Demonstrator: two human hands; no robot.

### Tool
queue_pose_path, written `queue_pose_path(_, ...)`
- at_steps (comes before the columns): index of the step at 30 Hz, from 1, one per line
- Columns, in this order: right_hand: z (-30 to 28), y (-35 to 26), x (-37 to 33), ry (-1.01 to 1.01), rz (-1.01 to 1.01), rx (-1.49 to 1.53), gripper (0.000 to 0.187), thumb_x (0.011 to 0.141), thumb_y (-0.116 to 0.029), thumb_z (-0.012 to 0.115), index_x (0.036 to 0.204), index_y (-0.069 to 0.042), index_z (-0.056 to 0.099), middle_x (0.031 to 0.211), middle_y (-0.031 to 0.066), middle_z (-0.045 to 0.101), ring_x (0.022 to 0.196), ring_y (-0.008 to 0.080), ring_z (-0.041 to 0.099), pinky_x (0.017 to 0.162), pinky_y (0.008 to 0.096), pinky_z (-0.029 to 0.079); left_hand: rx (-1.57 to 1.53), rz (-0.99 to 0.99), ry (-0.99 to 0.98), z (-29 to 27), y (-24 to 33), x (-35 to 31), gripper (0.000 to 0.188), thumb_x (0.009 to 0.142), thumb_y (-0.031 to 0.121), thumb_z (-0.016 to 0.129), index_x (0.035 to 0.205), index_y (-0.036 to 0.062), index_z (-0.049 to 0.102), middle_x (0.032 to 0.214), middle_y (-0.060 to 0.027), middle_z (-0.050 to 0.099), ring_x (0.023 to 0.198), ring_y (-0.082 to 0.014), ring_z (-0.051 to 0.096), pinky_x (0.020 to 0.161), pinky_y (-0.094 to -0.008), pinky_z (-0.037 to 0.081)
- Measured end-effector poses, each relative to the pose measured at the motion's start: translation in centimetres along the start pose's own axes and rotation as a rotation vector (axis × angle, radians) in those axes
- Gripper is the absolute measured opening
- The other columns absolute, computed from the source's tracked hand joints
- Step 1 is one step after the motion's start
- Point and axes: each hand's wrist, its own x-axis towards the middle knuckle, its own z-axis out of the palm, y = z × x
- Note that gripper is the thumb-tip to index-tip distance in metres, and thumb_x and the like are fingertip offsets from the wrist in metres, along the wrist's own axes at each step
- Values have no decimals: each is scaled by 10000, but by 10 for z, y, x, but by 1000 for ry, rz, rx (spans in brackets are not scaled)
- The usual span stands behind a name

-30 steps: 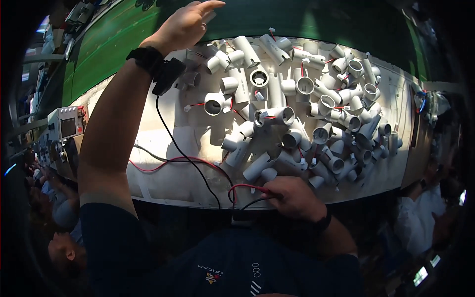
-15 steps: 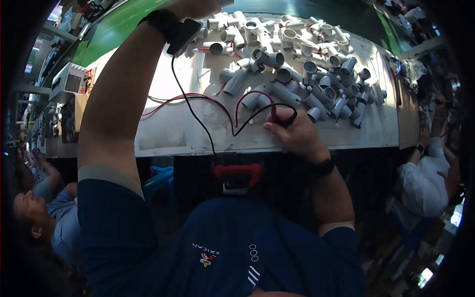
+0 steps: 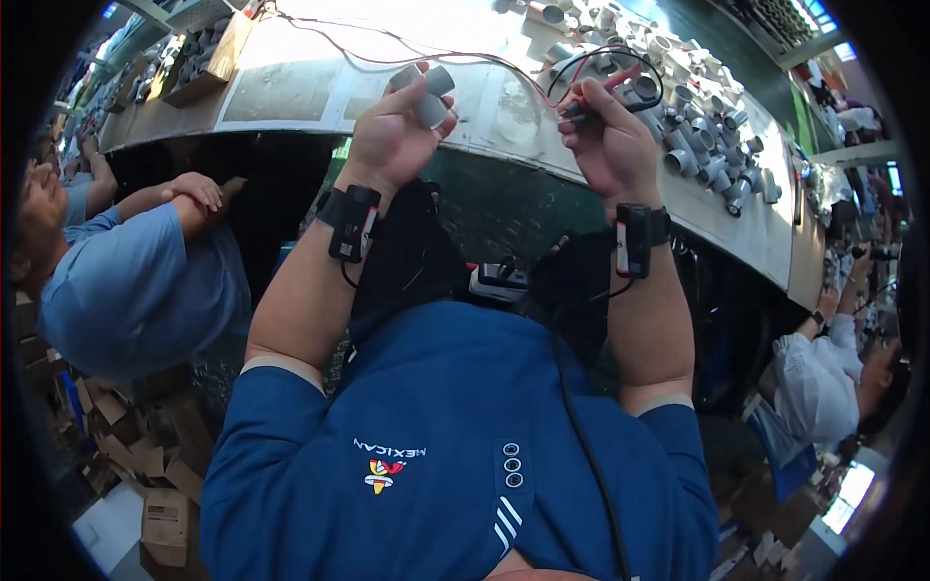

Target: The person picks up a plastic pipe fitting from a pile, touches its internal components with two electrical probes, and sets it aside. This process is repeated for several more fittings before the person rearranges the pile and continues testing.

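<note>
In the head view, an open box (image 3: pixel 235 44) at the desk's left end holds many small grey parts (image 3: pixel 199 53), too small to tell apart; brown cartons (image 3: pixel 165 523) are heaped at lower left, their contents hidden. The left hand (image 3: pixel 395 140), above the desk's front edge, has its fingers curled round a short, pale grey branched pipe (image 3: pixel 433 97). The right hand (image 3: pixel 610 140), near the same edge, is closed round a red clip (image 3: pixel 622 76) and a black clip (image 3: pixel 575 110); whether their tips touch anything is unclear. More grey pipes (image 3: pixel 712 131) lie jumbled over the right part of the desk (image 3: pixel 291 102), and thin wires (image 3: pixel 387 58) cross its middle. A co-worker in blue (image 3: pixel 145 286) is at the left, another in white (image 3: pixel 819 378) at the right. Glare washes out the desk's far edge, fingers partly cover the held pipe, and the dark rim cuts off the room.
</note>
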Motion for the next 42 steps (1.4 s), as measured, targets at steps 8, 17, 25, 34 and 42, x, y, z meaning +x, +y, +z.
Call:
queue_pose_path(8, 57, 35, 6, 59, -160, -204, 210, 1035, -199, 699, 1088, 4, 705, 888, 111, 734, 710, 196, 713, 572, 294, 555, 394, 257, -127, -20, -15, -12, 418, 1053, -27, 578, 1457, 61, 514, 1313, -161, 618, 1208, -258, 638, 1032, -390, 548)
queue_pose_path(17, 58, 93, 28, 196, -206, -647, 192, 1009, -178, 735, 1036, 12, 728, 846, 79, 740, 674, 126, 708, 556, 257, 572, 878, 451, 128, 1, -23, -25, 435, 965, 41, 757, 1340, -22, 546, 1152, -150, 676, 991, -209, 742, 808, -301, 634)
queue_pose_path(25, 57, 103, 35, 154, -239, -744, 191, 990, -189, 766, 1026, -3, 743, 822, 46, 740, 677, 96, 694, 574, 240, 570, 854, 454, 121, 2, -22, -28, 451, 964, 65, 775, 1334, -38, 539, 1140, -146, 680, 1021, -225, 755, 826, -291, 634)
queue_pose_path(34, 51, 109, 32, 128, -279, -745, 200, 977, -203, 789, 1020, -12, 750, 812, 38, 736, 672, 77, 676, 563, 229, 548, 856, 471, 125, -2, -24, -26, 456, 962, 84, 785, 1332, -35, 548, 1138, -140, 682, 1012, -219, 755, 817, -290, 629)
queue_pose_path(42, 52, 114, 34, 102, -406, -866, 212, 959, -206, 807, 995, -4, 754, 748, 27, 721, 632, 69, 657, 554, 224, 532, 872, 510, 134, -8, -26, -21, 459, 946, 126, 813, 1305, -30, 575, 1104, -124, 695, 994, -203, 756, 777, -283, 617)
